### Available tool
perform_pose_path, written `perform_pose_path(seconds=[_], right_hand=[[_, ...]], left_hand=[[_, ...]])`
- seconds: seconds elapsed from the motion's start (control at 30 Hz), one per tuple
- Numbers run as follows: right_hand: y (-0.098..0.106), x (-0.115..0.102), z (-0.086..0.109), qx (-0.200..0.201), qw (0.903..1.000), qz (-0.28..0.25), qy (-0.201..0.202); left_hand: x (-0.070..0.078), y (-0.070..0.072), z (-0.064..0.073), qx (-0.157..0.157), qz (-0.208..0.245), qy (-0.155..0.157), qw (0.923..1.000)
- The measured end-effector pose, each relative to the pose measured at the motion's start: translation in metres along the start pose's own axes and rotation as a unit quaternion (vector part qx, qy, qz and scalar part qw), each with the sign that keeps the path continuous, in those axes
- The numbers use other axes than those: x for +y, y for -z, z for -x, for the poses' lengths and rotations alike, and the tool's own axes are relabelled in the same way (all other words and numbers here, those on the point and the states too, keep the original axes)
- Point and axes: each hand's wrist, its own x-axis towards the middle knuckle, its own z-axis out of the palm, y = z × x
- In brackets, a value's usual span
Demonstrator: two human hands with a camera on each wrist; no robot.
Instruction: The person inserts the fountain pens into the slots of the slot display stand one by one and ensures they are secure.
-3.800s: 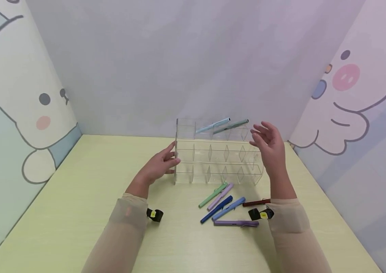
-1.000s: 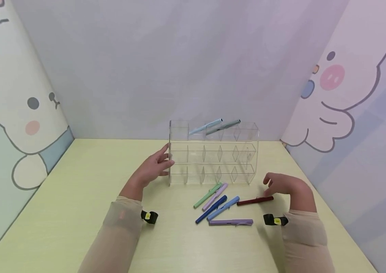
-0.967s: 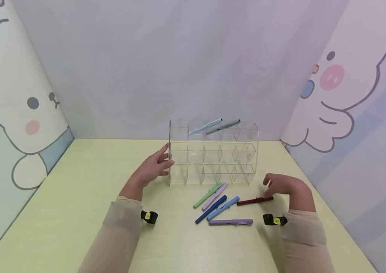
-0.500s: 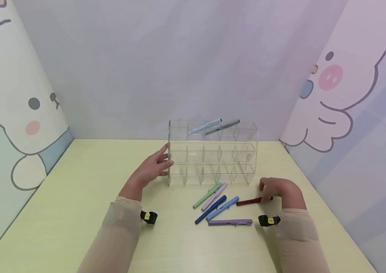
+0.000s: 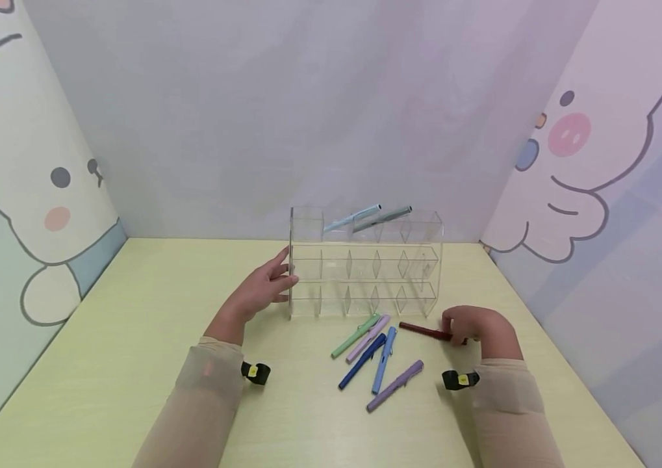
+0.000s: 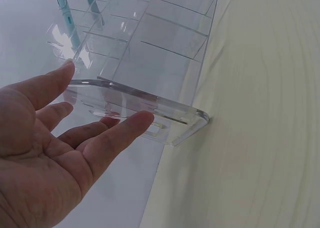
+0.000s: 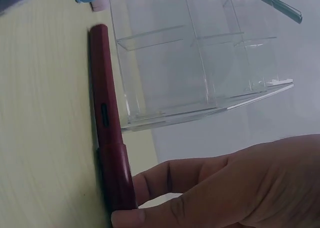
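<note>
My right hand pinches the clip-side end of a dark red pen between thumb and fingers. In the right wrist view the dark red pen lies along the table beside the rack. My left hand has its fingers extended against the left side of a clear acrylic rack. Seen from the left wrist, fingertips touch the rack's side panel. Two pens lean in the rack's top row: a light blue pen and a grey-green pen.
In front of the rack lie a green pen, a lilac pen, a dark blue pen, a blue pen and a purple pen. A pale curtain wall stands behind the table.
My right hand has come down from the rack's top right to the dark red pen. That pen's far end has swung toward the rack; the blue and purple pens have turned. My left hand stays put.
</note>
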Motion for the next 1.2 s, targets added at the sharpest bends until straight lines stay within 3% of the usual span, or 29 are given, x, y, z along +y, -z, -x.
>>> perform_pose_path(seconds=[0.27,0.57,0.7,0.97,1.2], right_hand=[[0.005,0.002,0.007,0.018,0.9994,-0.003,0.029],[0.013,0.008,0.012,0.044,0.9905,-0.099,0.085],[0.017,0.008,0.012,0.072,0.9845,-0.116,0.111],[0.027,0.009,0.02,0.169,0.9597,-0.142,0.174],[0.03,0.009,0.023,0.213,0.9346,-0.205,0.197]], left_hand=[[-0.001,0.0,0.0,-0.002,-0.002,-0.005,1.0],[0.001,-0.001,-0.001,-0.004,0.0,-0.006,1.0],[0.0,0.0,-0.001,-0.004,0.0,0.002,1.0],[0.001,0.0,0.0,-0.004,0.002,-0.001,1.0],[0.002,0.0,0.0,-0.008,0.0,-0.004,1.0]])
